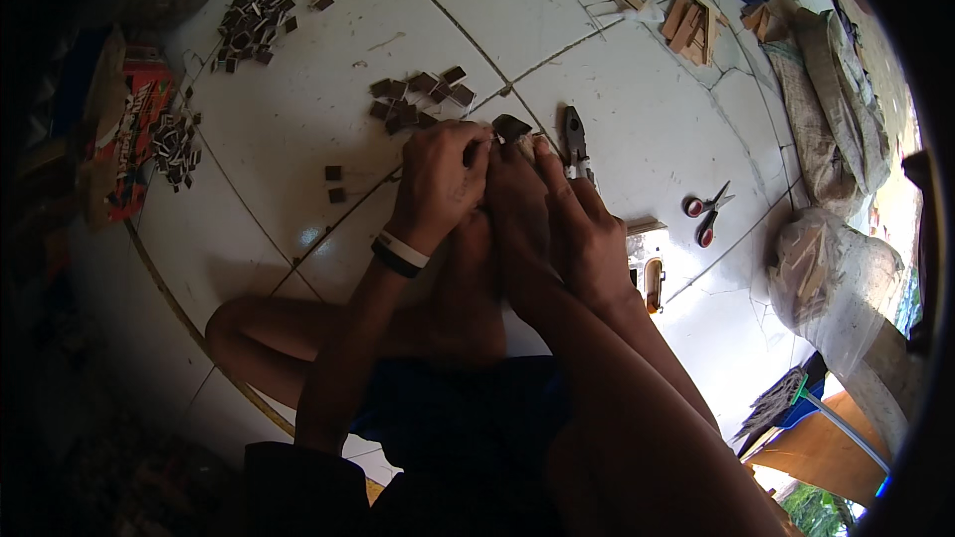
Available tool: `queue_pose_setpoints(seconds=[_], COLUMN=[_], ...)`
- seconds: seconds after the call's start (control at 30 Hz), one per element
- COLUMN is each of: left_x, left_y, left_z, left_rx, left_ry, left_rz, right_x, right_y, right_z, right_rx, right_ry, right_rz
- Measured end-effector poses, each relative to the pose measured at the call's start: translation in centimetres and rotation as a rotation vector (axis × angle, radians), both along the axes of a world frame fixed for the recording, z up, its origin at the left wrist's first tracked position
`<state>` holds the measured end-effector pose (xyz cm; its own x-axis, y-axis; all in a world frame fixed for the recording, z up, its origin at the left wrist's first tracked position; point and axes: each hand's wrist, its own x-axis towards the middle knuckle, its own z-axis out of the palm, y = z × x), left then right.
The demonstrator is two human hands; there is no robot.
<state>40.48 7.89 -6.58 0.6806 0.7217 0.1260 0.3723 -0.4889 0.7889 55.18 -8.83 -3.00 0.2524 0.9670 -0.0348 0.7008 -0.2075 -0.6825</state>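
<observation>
While the left hand [438,184] and right hand [585,239] curl apart, grip unclear, a flat dark-brown piece [512,126] shows between.

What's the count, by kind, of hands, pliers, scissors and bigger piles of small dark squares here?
Hands: 2 (left hand, right hand)
Pliers: 1
Scissors: 1
Bigger piles of small dark squares: 3 (upper-left pile, far-left pile, middle pile)
Total: 7
</observation>
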Motion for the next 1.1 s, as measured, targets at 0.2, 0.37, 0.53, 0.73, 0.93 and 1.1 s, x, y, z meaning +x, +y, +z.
queue_pose_setpoints(seconds=[0.2,0.37,0.53,0.73,0.93,1.1], left_x=[0.2,-0.1,-0.2,-0.6,-1.1,-3.5], left_y=[-0.1,0.0,-0.1,0.2,0.8,1.5], left_z=[0.0,-0.1,-0.2,-0.6,-0.4,2.0], left_rx=[0.016,0.032,-0.010,0.010,-0.180,-0.846], left_ry=[-0.069,0.020,-0.018,-0.027,-0.092,-0.232], left_rz=[0.021,-0.009,-0.001,0.008,0.110,0.327], right_x=[0.1,0.2,0.0,1.1,4.3,5.0], right_y=[0.3,0.8,0.9,1.4,2.5,3.0], right_z=[0.1,0.3,0.3,-0.4,-0.8,1.3], right_rx=[-0.116,-0.104,-0.133,-0.082,-0.020,-0.105], right_ry=[0.007,0.004,0.033,0.015,-0.146,-0.125], right_rz=[-0.002,0.029,-0.007,-0.112,-0.339,-0.277])
